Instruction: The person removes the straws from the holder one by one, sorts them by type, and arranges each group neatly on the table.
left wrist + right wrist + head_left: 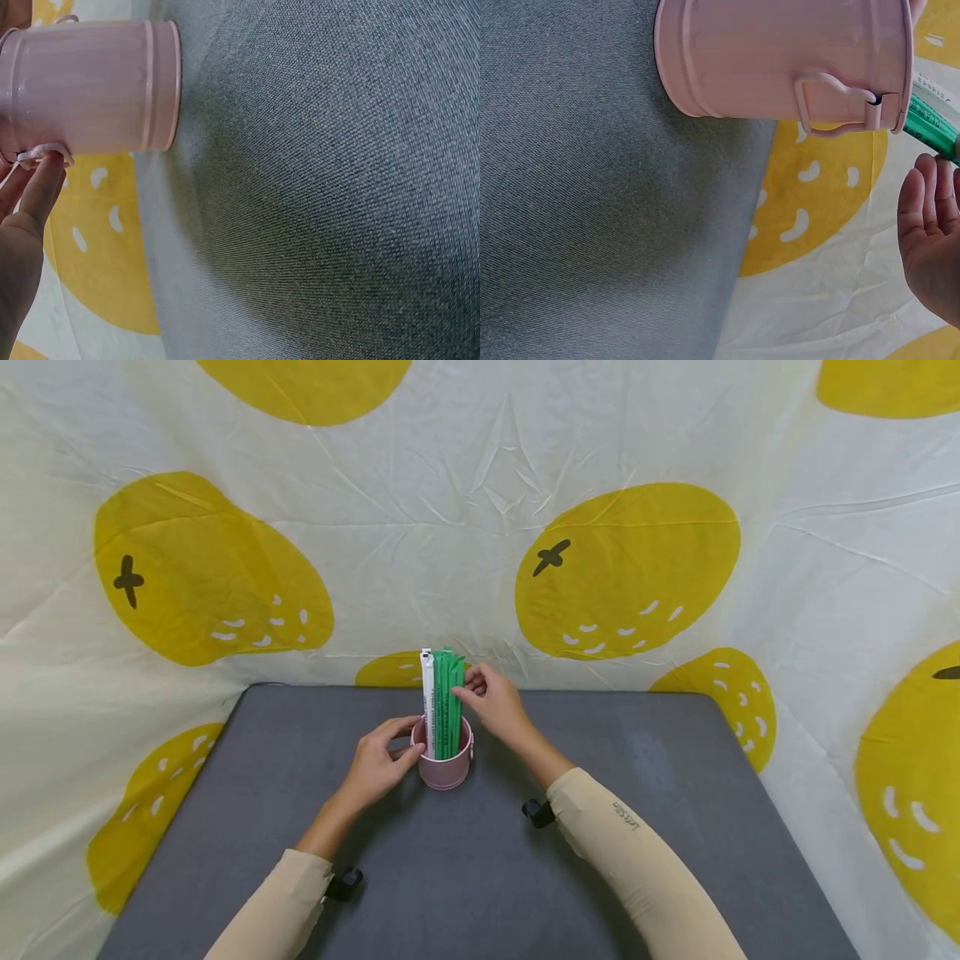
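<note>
Sticks [447, 703] in green wrappers, with one white-wrapped stick [427, 702] at their 9 o'clock side, are stood upright in a small pink bucket [446, 766] at the middle of the grey tabletop [637, 860], their long axis running vertically out of the bucket's mouth. The right hand [491, 700] is held at 3 o'clock of the bundle's upper end, its fingertips curled in and touching the green tops; whether one wrapper is actually pinched cannot be told from the head view. In the right wrist view the fingers [922, 199] are seen loosely extended just beside the green wrappers [930, 124] at the bucket's rim [907, 67]. The left hand [378, 764] is set at 9 o'clock of the bucket, fingers and thumb curved about its wall, so the bucket is judged to be steadied; in the left wrist view a fingertip [41, 184] is seen touching the small side handle loop [45, 154]. The right hand is the nearer one to the sticks. Open room lies straight up from the bundle and across the tabletop toward 6 o'clock, while at 12 o'clock the tabletop edge and the lemon-print cloth [622, 568] stand close behind the bucket.
</note>
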{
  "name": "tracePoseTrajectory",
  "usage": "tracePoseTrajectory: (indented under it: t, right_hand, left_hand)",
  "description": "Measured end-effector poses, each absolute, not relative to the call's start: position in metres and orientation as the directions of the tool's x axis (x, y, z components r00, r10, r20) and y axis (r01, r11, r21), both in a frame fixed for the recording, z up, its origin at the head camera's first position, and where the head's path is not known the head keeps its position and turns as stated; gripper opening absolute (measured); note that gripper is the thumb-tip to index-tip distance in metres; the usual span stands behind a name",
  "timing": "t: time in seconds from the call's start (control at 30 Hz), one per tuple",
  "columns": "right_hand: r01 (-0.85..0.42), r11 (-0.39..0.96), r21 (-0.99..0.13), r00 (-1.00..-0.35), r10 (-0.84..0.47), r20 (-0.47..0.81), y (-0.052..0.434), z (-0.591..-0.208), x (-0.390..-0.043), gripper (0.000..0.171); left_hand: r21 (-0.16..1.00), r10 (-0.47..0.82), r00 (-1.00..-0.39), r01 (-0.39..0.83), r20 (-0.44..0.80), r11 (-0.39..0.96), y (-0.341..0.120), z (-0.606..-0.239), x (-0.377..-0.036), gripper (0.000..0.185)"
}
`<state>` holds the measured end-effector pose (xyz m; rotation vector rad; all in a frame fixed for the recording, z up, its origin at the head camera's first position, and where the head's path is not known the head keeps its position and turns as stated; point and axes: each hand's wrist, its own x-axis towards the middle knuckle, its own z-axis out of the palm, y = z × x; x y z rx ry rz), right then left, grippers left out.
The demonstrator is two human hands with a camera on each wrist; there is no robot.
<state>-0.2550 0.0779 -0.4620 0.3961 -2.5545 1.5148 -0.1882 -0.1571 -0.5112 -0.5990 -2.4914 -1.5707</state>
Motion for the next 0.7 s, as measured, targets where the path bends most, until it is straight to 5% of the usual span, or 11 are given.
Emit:
tracePoseTrajectory:
  t: [0.43, 0.7]
  right_hand:
    - [-0.297, 0.459, -0.838, -0.955, -0.161, 0.25, 0.082, -0.455, -0.253, 0.023]
    - [-0.33, 0.342, -0.88, -0.942, -0.183, 0.282, 0.087, -0.432, -0.248, 0.021]
  left_hand:
    - [0.829, 0.254, -0.905, 0.417, 0.341, 0.372, -0.156, -0.516, -0.188, 0.043]
    - [0.829, 0.242, -0.911, 0.406, 0.334, 0.384, -0.155, -0.515, -0.188, 0.043]
